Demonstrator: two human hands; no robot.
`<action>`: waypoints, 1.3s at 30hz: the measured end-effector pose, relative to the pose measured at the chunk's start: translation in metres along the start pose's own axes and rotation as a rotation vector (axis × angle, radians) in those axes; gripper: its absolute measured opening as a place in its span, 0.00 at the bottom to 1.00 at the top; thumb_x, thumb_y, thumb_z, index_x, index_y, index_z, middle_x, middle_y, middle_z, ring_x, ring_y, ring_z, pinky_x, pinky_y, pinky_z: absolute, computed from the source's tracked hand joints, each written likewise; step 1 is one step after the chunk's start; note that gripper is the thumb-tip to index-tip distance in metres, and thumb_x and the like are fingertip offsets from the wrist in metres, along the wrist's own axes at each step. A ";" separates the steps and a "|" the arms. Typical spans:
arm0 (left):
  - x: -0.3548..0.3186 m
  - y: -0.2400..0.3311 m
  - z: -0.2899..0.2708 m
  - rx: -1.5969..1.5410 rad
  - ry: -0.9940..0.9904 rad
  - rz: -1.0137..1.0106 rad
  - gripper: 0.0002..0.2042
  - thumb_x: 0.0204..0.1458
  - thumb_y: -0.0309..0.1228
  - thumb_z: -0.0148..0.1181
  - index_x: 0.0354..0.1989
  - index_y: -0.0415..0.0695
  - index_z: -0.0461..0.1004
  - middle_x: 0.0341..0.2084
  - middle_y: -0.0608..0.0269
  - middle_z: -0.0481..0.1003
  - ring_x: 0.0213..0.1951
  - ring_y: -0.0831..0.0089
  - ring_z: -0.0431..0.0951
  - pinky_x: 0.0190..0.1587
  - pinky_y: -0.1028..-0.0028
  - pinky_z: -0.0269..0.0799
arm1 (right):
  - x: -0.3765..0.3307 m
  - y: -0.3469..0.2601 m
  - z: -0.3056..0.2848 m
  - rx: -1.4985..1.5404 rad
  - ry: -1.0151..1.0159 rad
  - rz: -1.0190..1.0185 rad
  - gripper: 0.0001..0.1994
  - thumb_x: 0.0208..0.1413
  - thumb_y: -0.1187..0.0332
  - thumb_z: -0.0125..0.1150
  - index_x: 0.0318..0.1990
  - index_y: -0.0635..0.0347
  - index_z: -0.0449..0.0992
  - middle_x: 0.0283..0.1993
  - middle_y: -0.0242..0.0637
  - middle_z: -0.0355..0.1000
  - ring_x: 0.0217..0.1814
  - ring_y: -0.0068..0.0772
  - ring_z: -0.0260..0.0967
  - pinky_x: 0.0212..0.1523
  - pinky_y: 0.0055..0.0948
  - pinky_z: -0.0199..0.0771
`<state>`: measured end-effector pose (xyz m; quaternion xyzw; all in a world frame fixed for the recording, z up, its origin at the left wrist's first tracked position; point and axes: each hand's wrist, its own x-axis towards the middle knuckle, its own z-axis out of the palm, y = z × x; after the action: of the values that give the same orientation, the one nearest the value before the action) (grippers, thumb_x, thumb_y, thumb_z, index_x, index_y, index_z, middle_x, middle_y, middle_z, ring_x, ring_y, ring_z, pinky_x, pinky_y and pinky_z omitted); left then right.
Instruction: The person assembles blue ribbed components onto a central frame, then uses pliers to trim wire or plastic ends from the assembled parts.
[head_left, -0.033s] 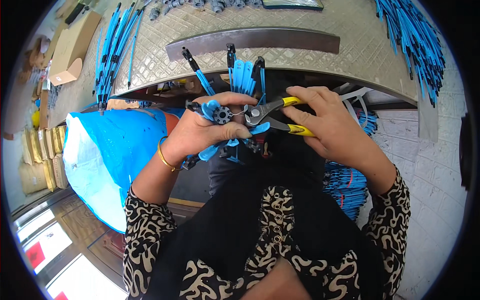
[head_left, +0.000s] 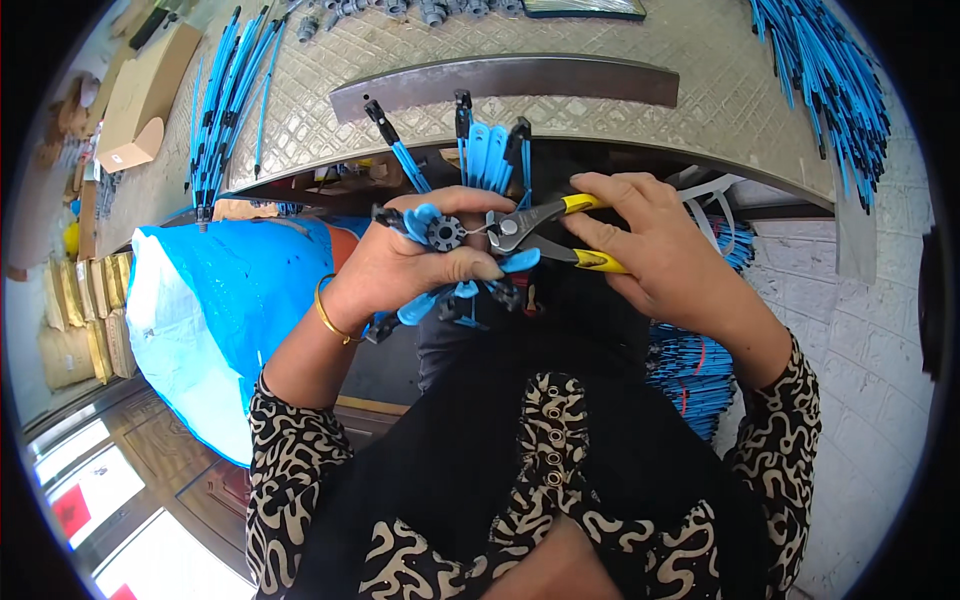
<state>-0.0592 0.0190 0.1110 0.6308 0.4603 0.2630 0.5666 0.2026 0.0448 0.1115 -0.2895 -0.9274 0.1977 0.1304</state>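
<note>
My left hand (head_left: pixel 385 265) is closed around a black slotted hub (head_left: pixel 445 234), its thumb below and fingers above. Blue flat arms (head_left: pixel 487 155) with black clip ends fan out from the hub, some past the table edge and others under my hand. A thin metal wire (head_left: pixel 478 229) runs from the hub to the pliers' jaws. The pliers (head_left: pixel 509 226) have dark metal heads and yellow-and-black handles. My right hand (head_left: pixel 655 250) grips those handles, which are spread apart. Whether the jaws bite the wire I cannot tell.
A curved metal strip (head_left: pixel 505 82) lies along the table (head_left: pixel 720 110). Blue rods with black ends lie bundled at the left (head_left: pixel 230 100) and right (head_left: pixel 830 90). A cardboard box (head_left: pixel 145 95) stands far left. Beside my left arm is a large blue sack (head_left: pixel 245 300); more bundled blue rods (head_left: pixel 695 375) are low right.
</note>
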 end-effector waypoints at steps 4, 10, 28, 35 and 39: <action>0.002 -0.006 0.005 -0.036 -0.004 0.107 0.22 0.38 0.27 0.68 0.46 0.41 0.72 0.24 0.69 0.71 0.29 0.84 0.69 0.33 0.81 0.66 | 0.000 0.002 0.000 -0.037 -0.001 -0.018 0.26 0.34 0.77 0.63 0.47 0.57 0.70 0.58 0.40 0.57 0.56 0.47 0.55 0.54 0.41 0.58; 0.010 -0.002 0.007 -0.004 -0.003 0.099 0.22 0.38 0.28 0.68 0.45 0.40 0.72 0.27 0.67 0.72 0.30 0.83 0.70 0.34 0.80 0.67 | 0.002 0.010 -0.004 -0.032 -0.017 -0.036 0.26 0.33 0.77 0.63 0.47 0.56 0.70 0.58 0.40 0.57 0.55 0.47 0.55 0.53 0.41 0.59; 0.030 0.046 0.003 0.072 -0.156 0.128 0.20 0.31 0.29 0.69 0.37 0.37 0.74 0.29 0.59 0.75 0.33 0.71 0.75 0.37 0.74 0.69 | -0.020 0.036 -0.006 1.628 -0.753 0.299 0.26 0.52 0.60 0.56 0.54 0.63 0.56 0.25 0.43 0.69 0.21 0.34 0.69 0.22 0.28 0.71; 0.035 0.047 0.003 -0.006 -0.093 0.099 0.20 0.31 0.32 0.70 0.35 0.37 0.74 0.28 0.61 0.74 0.32 0.72 0.74 0.37 0.75 0.68 | -0.034 0.033 -0.004 1.353 -0.482 0.217 0.33 0.48 0.65 0.56 0.60 0.63 0.49 0.36 0.48 0.68 0.34 0.37 0.70 0.30 0.34 0.72; 0.018 0.041 0.009 -0.026 -0.180 0.022 0.18 0.32 0.30 0.67 0.35 0.37 0.74 0.28 0.62 0.74 0.32 0.73 0.73 0.37 0.76 0.68 | -0.026 0.026 -0.031 1.393 -0.671 0.341 0.32 0.48 0.67 0.55 0.60 0.63 0.49 0.43 0.48 0.67 0.43 0.39 0.69 0.39 0.37 0.71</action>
<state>-0.0318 0.0334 0.1444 0.6496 0.3969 0.2175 0.6109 0.2471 0.0587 0.1243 -0.2042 -0.5231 0.8266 -0.0371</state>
